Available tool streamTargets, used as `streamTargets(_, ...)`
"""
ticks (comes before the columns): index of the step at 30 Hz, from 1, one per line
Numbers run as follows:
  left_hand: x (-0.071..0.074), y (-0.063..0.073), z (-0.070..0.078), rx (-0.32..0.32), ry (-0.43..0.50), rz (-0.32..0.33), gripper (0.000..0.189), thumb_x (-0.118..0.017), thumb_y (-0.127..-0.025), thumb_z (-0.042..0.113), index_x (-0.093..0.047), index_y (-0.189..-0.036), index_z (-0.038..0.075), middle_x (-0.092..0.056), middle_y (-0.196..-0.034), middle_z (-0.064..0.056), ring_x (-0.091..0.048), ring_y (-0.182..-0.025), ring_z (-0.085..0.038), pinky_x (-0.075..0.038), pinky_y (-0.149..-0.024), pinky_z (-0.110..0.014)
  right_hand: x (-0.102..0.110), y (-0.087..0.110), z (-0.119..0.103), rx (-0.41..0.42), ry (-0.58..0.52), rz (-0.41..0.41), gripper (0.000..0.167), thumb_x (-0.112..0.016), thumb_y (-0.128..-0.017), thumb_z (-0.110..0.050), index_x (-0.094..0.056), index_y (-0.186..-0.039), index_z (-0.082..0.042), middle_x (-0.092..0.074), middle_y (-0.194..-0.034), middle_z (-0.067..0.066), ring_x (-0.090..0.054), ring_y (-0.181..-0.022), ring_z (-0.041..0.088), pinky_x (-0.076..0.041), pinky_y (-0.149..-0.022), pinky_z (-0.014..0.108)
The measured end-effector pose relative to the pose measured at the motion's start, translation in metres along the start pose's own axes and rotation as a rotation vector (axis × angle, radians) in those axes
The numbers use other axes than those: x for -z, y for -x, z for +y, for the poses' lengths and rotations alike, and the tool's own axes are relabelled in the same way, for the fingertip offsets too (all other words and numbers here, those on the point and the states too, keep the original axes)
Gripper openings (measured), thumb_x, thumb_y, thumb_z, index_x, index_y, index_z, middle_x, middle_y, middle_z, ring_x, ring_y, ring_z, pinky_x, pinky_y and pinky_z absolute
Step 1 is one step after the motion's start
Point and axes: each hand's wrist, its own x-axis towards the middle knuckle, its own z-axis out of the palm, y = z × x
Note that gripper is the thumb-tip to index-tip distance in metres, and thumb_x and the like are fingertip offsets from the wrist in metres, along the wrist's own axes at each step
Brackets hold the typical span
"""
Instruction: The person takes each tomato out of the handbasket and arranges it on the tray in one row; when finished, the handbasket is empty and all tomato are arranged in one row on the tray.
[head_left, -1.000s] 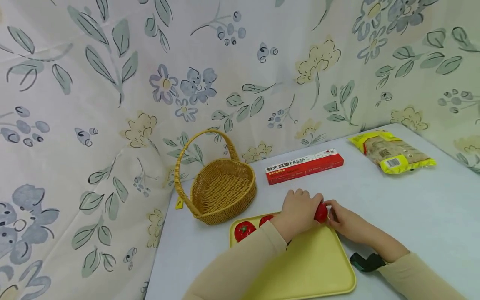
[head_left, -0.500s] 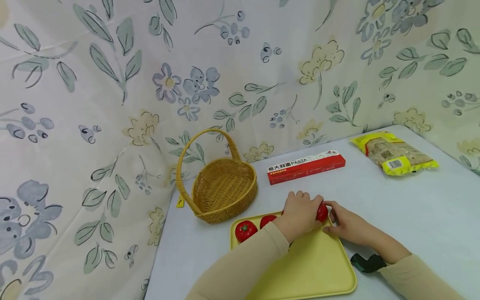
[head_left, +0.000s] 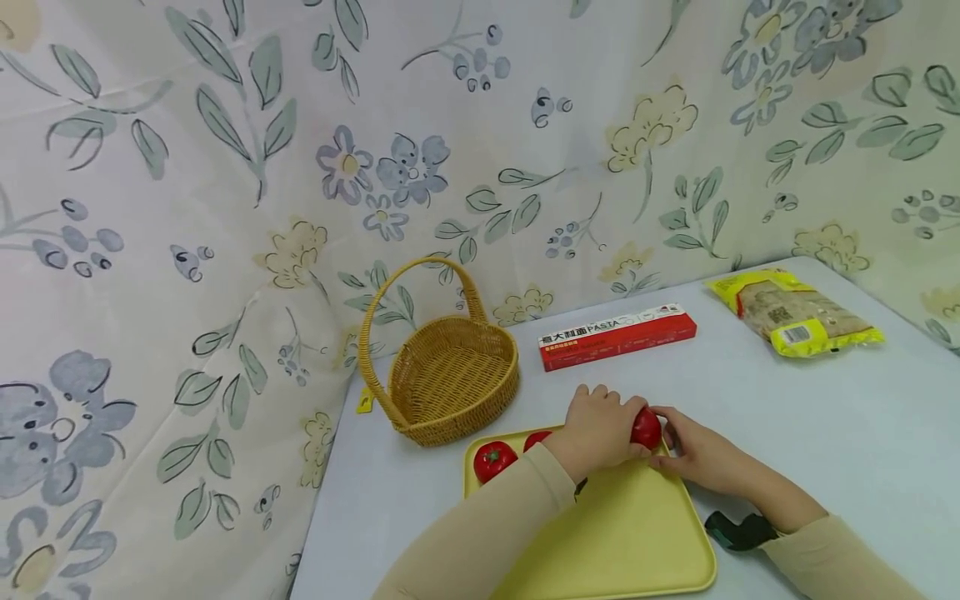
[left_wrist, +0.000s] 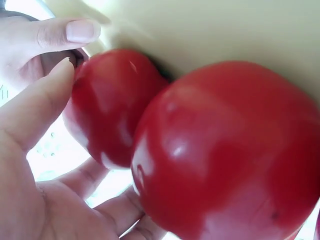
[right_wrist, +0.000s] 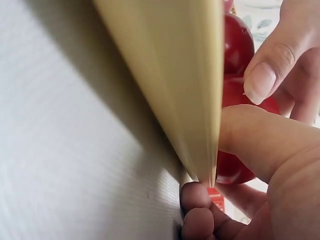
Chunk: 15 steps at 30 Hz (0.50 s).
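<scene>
My left hand (head_left: 597, 427) holds a red tomato (head_left: 647, 428) at the far right corner of the yellow tray (head_left: 630, 533), thumb on the near side and fingers behind. In the left wrist view this tomato (left_wrist: 112, 110) touches a closer, larger-looking tomato (left_wrist: 230, 150). My right hand (head_left: 701, 452) is at the same corner, its thumb (right_wrist: 245, 130) over the rim and curled fingertips (right_wrist: 196, 196) outside it. Its forefinger reaches behind the held tomato. Another tomato (head_left: 493, 461) lies at the tray's far left, beside one (head_left: 537, 438) partly hidden by my left arm.
A wicker basket (head_left: 465, 414) with a tall handle stands behind the tray on the left. Behind the hands lies a red and white pasta box (head_left: 618, 337). A yellow bag (head_left: 798, 315) lies at the back right. Floral cloth (head_left: 517, 150) hangs behind the table.
The right thumb has come round to the tray's rim, and the right hand has shifted slightly. My left hand stays on the tomato. The whole view has drifted a little.
</scene>
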Motion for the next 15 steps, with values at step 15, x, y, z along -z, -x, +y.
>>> streamTargets(15,0.001,0.0,-0.024,0.03,0.081,0.056,0.074,-0.046,-0.095,0.078,-0.039,-0.159,0.043,-0.044,-0.159,0.007,-0.039,-0.145,-0.018,-0.039,-0.113,-0.042,0.01,-0.008,0.001,-0.008,0.042,-0.015,0.079,-0.086,-0.088,-0.022,-0.042,-0.147,0.005,-0.055,-0.097,0.003,-0.053,-0.089,0.021,-0.052,-0.067,0.026)
